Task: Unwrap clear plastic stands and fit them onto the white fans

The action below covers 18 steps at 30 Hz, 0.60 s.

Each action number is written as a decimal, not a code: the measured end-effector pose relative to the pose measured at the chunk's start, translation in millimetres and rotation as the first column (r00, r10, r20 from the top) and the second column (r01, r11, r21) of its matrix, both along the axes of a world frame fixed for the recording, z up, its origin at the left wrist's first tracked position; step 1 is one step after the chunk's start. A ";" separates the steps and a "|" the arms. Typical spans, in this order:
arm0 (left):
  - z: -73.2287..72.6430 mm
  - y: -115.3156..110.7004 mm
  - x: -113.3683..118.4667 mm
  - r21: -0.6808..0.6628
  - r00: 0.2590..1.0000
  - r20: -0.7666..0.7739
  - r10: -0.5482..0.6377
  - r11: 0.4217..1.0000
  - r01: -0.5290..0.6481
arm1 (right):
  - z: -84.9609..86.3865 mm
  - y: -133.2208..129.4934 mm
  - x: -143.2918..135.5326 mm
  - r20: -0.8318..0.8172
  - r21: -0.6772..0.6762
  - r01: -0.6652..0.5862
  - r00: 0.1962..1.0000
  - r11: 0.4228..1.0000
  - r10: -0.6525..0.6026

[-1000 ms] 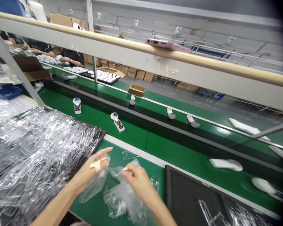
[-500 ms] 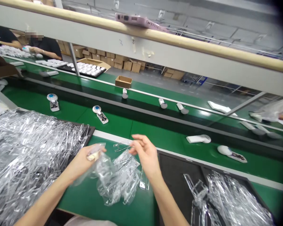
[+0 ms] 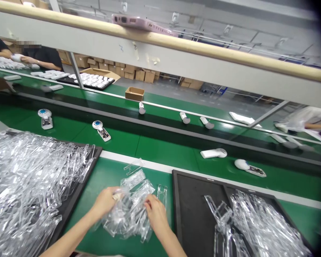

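Observation:
My left hand (image 3: 107, 200) is closed on a crumpled clear plastic bag (image 3: 120, 205), at the left side of a small heap. The fingers of my right hand (image 3: 153, 208) are pinched together at the heap's right edge; what they hold, if anything, is too small to make out. Under and between both hands lie clear plastic pieces in wrapping (image 3: 139, 200) on the green table (image 3: 96, 185). One loose clear piece (image 3: 133, 166) lies behind the heap, and another (image 3: 162, 194) stands out just right of it, partly behind my right hand.
A large pile of clear pieces (image 3: 29, 178) fills the left tray. The black tray (image 3: 192, 200) at right holds another pile (image 3: 262, 221). White devices (image 3: 214, 153) lie on the green conveyor (image 3: 149, 146) beyond. People work at the far left.
Both hands have moved down and closer together over the heap. My right hand has come away from the loose clear piece at the back, which now lies alone. The camera view has shifted slightly.

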<state>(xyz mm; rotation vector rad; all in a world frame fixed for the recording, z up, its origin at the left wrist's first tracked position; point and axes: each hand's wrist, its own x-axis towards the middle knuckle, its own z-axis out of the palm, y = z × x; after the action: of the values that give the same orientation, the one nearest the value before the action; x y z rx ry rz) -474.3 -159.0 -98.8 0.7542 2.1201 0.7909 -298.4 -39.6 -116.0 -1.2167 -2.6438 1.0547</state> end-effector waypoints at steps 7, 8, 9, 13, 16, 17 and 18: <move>19.8 -33.4 -29.8 0.117 0.621 0.682 0.387 0.780 -0.615 | 22.7 1.9 8.6 -0.231 -0.119 -0.100 0.970 0.988 0.071; 18.8 -33.3 -31.2 0.108 0.521 0.765 0.377 0.723 -0.682 | 26.0 -0.9 4.5 -0.263 -0.163 -0.126 0.962 0.979 0.080; 16.9 -32.6 -32.8 0.094 0.425 0.833 0.354 0.667 -0.739 | 28.5 -4.0 -0.4 -0.286 -0.202 -0.150 0.954 0.968 0.088; 8.9 -31.6 -40.1 0.056 0.220 0.945 0.242 0.543 -0.838 | 26.9 -13.2 -25.0 -0.337 -0.377 -0.162 0.941 0.912 0.028; 9.3 -34.8 -40.9 0.049 0.162 0.972 0.172 0.521 -0.852 | 14.5 -17.7 -45.3 -0.347 -0.602 -0.110 0.928 0.791 -0.135; 10.6 -36.1 -39.4 0.048 0.144 0.978 0.150 0.511 -0.858 | 9.7 -20.1 -52.1 -0.337 -0.659 -0.105 0.927 0.745 -0.168; 12.1 -37.2 -37.2 0.047 0.128 0.983 0.130 0.500 -0.865 | 5.2 -23.3 -58.5 -0.325 -0.702 -0.109 0.928 0.703 -0.181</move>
<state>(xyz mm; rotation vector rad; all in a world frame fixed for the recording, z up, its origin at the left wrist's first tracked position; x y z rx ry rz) -511.5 -196.2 -86.7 -0.3715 0.8712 1.9020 -356.9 -62.8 -110.9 -0.9720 -1.9274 2.1780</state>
